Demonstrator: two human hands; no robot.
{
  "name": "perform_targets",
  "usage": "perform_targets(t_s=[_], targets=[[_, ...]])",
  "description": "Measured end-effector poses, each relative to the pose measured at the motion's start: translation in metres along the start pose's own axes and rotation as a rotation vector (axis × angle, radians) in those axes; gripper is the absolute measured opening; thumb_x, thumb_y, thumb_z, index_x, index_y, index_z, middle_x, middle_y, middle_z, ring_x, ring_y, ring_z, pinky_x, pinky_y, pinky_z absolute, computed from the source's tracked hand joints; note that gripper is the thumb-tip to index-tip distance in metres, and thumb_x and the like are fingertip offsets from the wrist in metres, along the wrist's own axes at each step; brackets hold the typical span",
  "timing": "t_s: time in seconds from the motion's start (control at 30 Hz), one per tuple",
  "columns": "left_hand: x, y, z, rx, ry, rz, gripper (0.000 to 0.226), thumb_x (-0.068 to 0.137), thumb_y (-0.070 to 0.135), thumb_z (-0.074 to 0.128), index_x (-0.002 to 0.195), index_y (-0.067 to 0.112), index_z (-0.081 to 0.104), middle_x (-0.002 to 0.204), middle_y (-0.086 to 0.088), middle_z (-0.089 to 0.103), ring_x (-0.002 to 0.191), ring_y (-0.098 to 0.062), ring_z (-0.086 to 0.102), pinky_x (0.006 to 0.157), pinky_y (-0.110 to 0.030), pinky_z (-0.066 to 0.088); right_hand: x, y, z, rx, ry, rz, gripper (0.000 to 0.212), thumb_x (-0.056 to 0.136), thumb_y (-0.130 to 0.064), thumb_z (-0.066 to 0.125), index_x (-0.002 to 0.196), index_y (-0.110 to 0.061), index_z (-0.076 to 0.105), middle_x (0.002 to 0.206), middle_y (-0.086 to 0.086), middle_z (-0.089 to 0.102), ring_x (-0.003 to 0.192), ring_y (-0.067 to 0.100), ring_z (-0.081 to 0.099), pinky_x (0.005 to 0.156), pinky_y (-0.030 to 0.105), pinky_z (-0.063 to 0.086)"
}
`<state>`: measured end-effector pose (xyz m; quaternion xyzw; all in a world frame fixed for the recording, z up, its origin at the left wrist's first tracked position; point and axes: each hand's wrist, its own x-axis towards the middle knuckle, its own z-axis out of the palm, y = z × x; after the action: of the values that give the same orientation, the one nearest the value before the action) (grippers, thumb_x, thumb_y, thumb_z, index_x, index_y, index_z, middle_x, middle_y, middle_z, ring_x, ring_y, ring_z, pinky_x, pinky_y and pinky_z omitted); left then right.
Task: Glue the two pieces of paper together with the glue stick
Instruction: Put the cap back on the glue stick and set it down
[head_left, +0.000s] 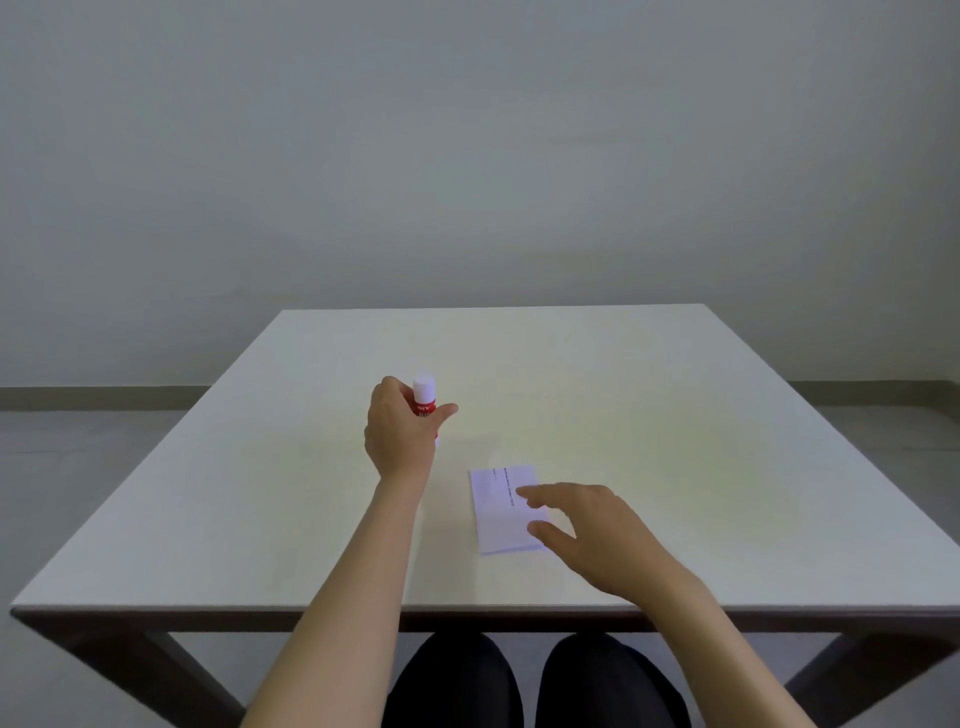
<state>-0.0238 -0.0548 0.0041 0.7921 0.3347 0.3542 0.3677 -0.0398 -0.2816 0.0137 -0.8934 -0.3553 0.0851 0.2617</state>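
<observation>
Standing glue stick (423, 400): upright, white cap on top, long axis vertical, left of centre on your table (675, 415).
Left hand (400, 436): clenched around its red barrel; the base is hidden.
Paper (501, 512): lies flat near you, long side running away from you; print unreadable.
Right hand (587, 530): fingers spread and loose over the paper's right edge; contact unclear.
Room: bare tabletop all around.
</observation>
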Motion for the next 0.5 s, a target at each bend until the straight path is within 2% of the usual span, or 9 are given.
perform_targets(t_s=[0.07, 0.1, 0.17, 0.3, 0.5], targets=[[0.0, -0.006, 0.003, 0.012, 0.002, -0.004, 0.05, 0.062, 0.035, 0.084, 0.078, 0.01, 0.044, 0.083, -0.005, 0.058, 0.067, -0.026, 0.053, 0.054, -0.03, 0.032, 0.001, 0.006, 0.006, -0.173, -0.073, -0.027, 0.039, 0.098, -0.028, 0.039, 0.137, -0.031, 0.044, 0.147, -0.012, 0.042, 0.139, 0.012, 0.03, 0.115, 0.032, 0.016], [0.0, -0.009, 0.004, 0.015, 0.007, -0.003, 0.049, 0.062, 0.035, 0.084, 0.078, 0.01, 0.045, 0.083, -0.005, 0.057, 0.067, -0.026, 0.053, 0.053, -0.029, 0.031, 0.002, 0.008, 0.011, -0.243, -0.111, -0.054, 0.039, 0.099, -0.025, 0.035, 0.137, -0.031, 0.043, 0.151, -0.012, 0.035, 0.144, 0.011, 0.02, 0.118, 0.036, 0.007], [0.001, -0.013, 0.004, 0.02, 0.017, 0.0, 0.049, 0.063, 0.034, 0.084, 0.078, 0.01, 0.045, 0.082, -0.004, 0.056, 0.066, -0.025, 0.051, 0.052, -0.029, 0.029, 0.003, 0.01, 0.02, -0.341, -0.143, -0.108, 0.04, 0.099, -0.021, 0.032, 0.137, -0.03, 0.042, 0.155, -0.011, 0.027, 0.146, 0.014, 0.009, 0.118, 0.044, -0.002], [0.003, -0.017, 0.004, 0.027, 0.024, -0.001, 0.048, 0.063, 0.033, 0.084, 0.079, 0.009, 0.045, 0.083, -0.004, 0.055, 0.067, -0.025, 0.051, 0.055, -0.029, 0.032, 0.003, 0.013, 0.038, -0.387, -0.106, -0.119, 0.042, 0.098, -0.019, 0.031, 0.138, -0.027, 0.039, 0.155, -0.008, 0.027, 0.146, 0.018, 0.008, 0.116, 0.051, -0.008], [0.003, -0.021, 0.009, 0.009, 0.024, -0.014, 0.047, 0.064, 0.03, 0.084, 0.079, 0.009, 0.045, 0.083, -0.005, 0.054, 0.068, -0.025, 0.05, 0.055, -0.03, 0.032, 0.003, 0.01, 0.045, -0.356, -0.066, -0.105, 0.044, 0.097, -0.016, 0.031, 0.14, -0.024, 0.037, 0.155, -0.007, 0.026, 0.145, 0.014, 0.014, 0.116, 0.048, -0.009]])
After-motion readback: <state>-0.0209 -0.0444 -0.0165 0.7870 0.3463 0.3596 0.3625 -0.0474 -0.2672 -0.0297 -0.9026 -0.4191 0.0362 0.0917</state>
